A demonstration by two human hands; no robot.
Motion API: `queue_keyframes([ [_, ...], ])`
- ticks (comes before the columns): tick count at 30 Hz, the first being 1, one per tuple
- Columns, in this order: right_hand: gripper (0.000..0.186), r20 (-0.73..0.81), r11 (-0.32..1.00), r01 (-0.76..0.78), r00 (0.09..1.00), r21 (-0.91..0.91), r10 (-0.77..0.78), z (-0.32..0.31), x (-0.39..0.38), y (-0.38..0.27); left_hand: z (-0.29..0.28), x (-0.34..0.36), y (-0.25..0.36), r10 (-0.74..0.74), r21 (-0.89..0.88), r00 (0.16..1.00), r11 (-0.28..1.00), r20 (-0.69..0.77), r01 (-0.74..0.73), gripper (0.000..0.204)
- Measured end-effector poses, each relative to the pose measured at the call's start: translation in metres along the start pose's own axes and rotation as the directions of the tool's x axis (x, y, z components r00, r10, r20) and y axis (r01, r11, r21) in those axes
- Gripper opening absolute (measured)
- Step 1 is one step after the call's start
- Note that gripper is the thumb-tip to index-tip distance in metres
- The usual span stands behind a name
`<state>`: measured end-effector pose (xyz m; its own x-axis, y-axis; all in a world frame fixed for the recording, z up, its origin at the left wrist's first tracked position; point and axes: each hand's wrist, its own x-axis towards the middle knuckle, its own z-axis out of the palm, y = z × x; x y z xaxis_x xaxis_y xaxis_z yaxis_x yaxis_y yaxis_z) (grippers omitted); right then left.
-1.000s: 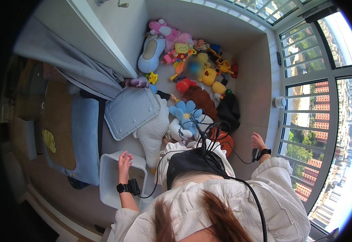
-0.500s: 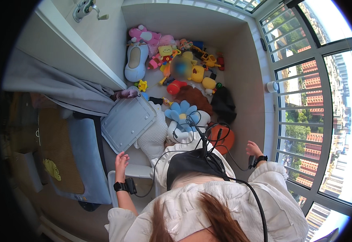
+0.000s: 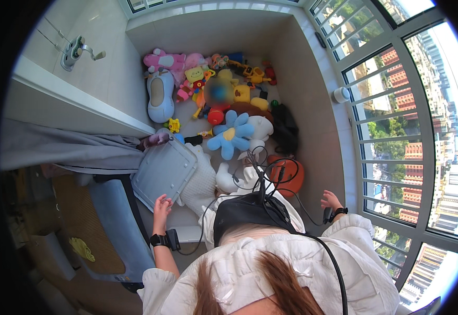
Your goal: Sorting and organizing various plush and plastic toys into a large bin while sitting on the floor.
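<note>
My left hand (image 3: 162,206) is raised with its fingers stretched apart, holding nothing, near the lower edge of a grey plastic lid (image 3: 167,167). My right hand (image 3: 331,199) is lifted beside the wall on the right, fingers loosely spread, also bare. Ahead of me a blue flower plush (image 3: 232,135) lies with a white plush (image 3: 261,127) against its right side. Both partly cover a brown plush (image 3: 251,109). Closer to my body rests an orange-red round object (image 3: 287,176), with black cables crossing in front of it.
Farther off lie several toys, among them a pink plush (image 3: 164,61), a grey-blue oval object (image 3: 160,97) and a red ball-like toy (image 3: 216,116). A black bag-like item (image 3: 285,128) leans by the right wall. Left are a curtain (image 3: 66,144), a textured white cushion (image 3: 200,184) and barred windows opposite.
The flower plush and the white plush have moved away from me, farther over the brown plush. The view has shifted a little. Both hands stay raised and apart.
</note>
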<state>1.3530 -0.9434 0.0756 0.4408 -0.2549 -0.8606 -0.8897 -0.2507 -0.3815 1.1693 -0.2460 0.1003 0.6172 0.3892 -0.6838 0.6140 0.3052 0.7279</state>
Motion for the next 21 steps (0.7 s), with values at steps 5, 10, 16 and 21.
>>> queue_keyframes([
  [5, 0.044, -0.012, 0.991, -0.120, 0.993, -0.051, 0.120, 0.000, 0.032, -0.023, 0.017, 0.008, 0.014, 0.029, -0.026, 0.998, 0.999, -0.055, -0.031, 0.034],
  [10, 0.048, 0.104, 0.986, -0.088, 0.989, -0.144, 0.103, 0.000, 0.089, -0.123, 0.045, 0.011, 0.002, 0.000, -0.104, 0.982, 0.994, -0.190, -0.020, 0.033],
  [16, 0.044, 0.229, 0.907, 0.100, 0.973, -0.409, -0.004, 0.027, 0.177, -0.328, 0.136, 0.003, -0.020, -0.182, -0.320, 0.914, 0.945, -0.363, 0.061, 0.036],
  [21, 0.042, 0.397, 0.811, 0.293, 0.914, -0.507, -0.082, 0.081, 0.203, -0.439, 0.243, 0.016, -0.027, -0.314, -0.365, 0.928, 0.903, -0.199, 0.227, 0.040],
])
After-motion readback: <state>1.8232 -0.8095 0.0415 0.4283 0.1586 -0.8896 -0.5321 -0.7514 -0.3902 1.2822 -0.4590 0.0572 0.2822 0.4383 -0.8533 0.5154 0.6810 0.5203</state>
